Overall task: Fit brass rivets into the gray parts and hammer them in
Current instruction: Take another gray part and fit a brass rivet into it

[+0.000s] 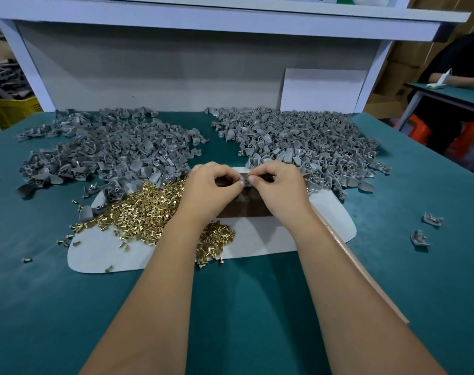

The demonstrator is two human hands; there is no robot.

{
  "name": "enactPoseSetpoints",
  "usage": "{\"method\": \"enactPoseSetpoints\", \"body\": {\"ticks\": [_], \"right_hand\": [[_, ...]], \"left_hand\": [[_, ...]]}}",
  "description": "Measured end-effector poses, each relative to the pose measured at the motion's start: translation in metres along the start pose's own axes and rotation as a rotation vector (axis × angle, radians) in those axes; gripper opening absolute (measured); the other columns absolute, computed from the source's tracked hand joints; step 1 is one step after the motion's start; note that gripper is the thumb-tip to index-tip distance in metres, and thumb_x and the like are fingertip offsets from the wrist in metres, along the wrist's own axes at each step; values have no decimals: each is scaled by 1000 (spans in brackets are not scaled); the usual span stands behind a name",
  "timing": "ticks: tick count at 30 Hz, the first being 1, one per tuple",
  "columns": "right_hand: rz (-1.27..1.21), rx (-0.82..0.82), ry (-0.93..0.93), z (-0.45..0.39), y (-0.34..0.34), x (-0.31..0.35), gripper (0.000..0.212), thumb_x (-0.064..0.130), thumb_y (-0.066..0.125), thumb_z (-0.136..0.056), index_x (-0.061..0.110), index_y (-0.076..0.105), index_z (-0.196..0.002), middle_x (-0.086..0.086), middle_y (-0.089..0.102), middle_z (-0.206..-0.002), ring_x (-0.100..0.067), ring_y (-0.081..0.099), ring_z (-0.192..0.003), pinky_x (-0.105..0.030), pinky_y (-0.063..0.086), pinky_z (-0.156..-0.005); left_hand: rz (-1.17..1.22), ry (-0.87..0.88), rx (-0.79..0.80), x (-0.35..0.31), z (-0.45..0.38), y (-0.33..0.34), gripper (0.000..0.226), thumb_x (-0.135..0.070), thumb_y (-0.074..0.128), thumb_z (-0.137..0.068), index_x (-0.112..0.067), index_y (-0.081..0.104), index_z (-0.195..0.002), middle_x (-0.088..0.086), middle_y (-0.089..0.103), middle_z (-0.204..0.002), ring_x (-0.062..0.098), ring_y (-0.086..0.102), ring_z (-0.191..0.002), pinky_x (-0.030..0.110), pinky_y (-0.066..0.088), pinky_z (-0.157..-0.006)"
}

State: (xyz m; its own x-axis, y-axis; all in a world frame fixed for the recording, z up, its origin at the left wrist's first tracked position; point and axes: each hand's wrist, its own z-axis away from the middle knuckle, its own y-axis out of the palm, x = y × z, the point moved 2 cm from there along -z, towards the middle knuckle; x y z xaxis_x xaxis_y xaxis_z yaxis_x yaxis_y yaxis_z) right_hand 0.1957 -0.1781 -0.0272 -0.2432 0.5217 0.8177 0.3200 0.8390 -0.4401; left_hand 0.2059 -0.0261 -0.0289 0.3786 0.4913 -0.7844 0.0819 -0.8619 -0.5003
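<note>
While both hands meet above the dark block, left hand and right hand fingertips pinch one gray part (brass rivets heaped beside left wrist).

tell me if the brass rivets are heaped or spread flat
Heaped: the brass rivets lie piled on the white sheet, with a few strays scattered on the green table beside it.

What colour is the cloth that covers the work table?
The table cloth is dark teal green, plain with no pattern; the head view shows it.

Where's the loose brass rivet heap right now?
Head view, left of centre: brass rivets heaped on the white board, under the left hand.
</note>
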Motion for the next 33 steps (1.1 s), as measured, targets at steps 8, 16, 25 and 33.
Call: {"method": "enactPoseSetpoints", "body": {"ticks": [8, 16, 25, 33], "right_hand": [[147, -41, -72, -1, 5, 2, 20, 15, 72, -80, 29, 64, -69, 14, 55, -79, 0, 52, -76, -21, 43, -69], [108, -69, -50, 3, 8, 4, 18, 11, 70, -79, 25, 65, -69, 12, 56, -80, -10, 54, -83, -26, 43, -74], [391, -124, -18, 8, 11, 19, 11, 15, 57, -79, 22, 60, -71, 8, 58, -80, -20, 54, -79, -29, 43, -61], [491, -95, -140, 12, 9, 22, 11, 17, 58, -85, 21, 57, -75, 7, 59, -87, -19, 53, -84, -31, 42, -64]], "left_hand": [[17, 2, 12, 2, 0, 1, 9, -19, 76, -82, -28, 73, -81, 0, 65, -91, 29, 58, -103, 48, 46, -94], [33, 1, 36, 3, -1, 0, 8, -17, 75, -84, -25, 73, -83, 3, 65, -94, 30, 57, -104, 48, 45, -97], [33, -14, 46, 4, -3, 1, 15, -15, 75, -84, -28, 70, -80, 3, 64, -95, 30, 55, -107, 47, 44, -98], [7, -38, 20, 4, -3, 4, 7, -22, 77, -83, -28, 72, -82, 4, 66, -96, 30, 56, -107, 47, 46, -96]]}}
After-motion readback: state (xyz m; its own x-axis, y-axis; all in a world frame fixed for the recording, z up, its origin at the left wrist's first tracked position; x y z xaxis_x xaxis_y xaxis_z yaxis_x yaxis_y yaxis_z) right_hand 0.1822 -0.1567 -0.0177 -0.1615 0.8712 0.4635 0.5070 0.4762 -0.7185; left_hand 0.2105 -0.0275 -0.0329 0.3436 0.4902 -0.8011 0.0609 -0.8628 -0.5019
